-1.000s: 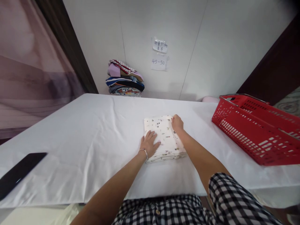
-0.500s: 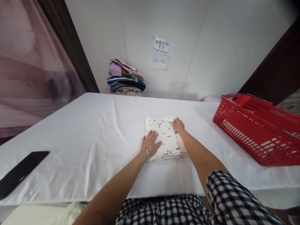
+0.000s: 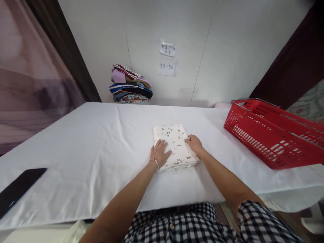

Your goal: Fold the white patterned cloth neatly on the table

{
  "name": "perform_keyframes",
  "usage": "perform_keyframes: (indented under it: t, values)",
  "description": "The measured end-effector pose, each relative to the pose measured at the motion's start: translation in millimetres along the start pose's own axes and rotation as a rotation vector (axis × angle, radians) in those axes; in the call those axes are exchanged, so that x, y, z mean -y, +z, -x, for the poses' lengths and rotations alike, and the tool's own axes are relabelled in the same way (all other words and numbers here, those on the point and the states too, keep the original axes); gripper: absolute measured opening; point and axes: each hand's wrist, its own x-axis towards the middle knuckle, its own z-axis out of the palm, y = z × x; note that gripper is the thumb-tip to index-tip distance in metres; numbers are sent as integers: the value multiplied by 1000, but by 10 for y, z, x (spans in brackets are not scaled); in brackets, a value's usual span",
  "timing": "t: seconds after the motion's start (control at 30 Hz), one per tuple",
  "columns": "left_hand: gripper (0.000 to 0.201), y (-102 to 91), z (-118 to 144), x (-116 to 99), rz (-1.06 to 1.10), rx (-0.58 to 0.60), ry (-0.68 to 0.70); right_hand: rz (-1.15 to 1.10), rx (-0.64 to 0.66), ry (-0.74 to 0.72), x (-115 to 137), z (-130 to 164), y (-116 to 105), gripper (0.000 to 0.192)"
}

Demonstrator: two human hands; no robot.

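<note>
1. Folded cloth, white with small print [image 3: 176,144]: laid on the white-covered table [image 3: 111,184], squarely before the wearer, seemingly for easy reach by both hands.
2. Left hand [image 3: 160,153]: fingers spread, rested flat on the cloth's left side, apparently so the layers are steadied.
3. Right hand [image 3: 194,144]: fingers curled at the right edge; whether fabric is pinched cannot be told.
4. Red basket [image 3: 278,133]: stood apart, rightward.

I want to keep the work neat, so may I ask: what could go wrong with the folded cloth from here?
The left hand lies flat on the folded cloth; if it slides, the top layer might wrinkle. The right hand is at the right edge; a tug there could put the layers out of line. The white table cover has creases and might shift too.
</note>
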Motion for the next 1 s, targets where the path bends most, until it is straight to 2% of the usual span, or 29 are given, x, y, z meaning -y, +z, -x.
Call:
perform_keyframes:
  t: [0.23, 0.6, 0.8, 1.0]
  values:
    - [53, -31, 0, -25, 5, 9, -13, -99, -46, 31, -54, 148, 2, 15]
    - [53, -26, -16, -9, 13, -1, -12, -197, -28, 26, -130, -141, 30, 17]
    - [51, -40, -8, -14, 17, -14, -3, -241, -46, 65, -202, -131, 136, 20]
    - [52, -37, -11, -6, -6, -8, -3, -321, -26, 39, -233, -191, 134, 20]
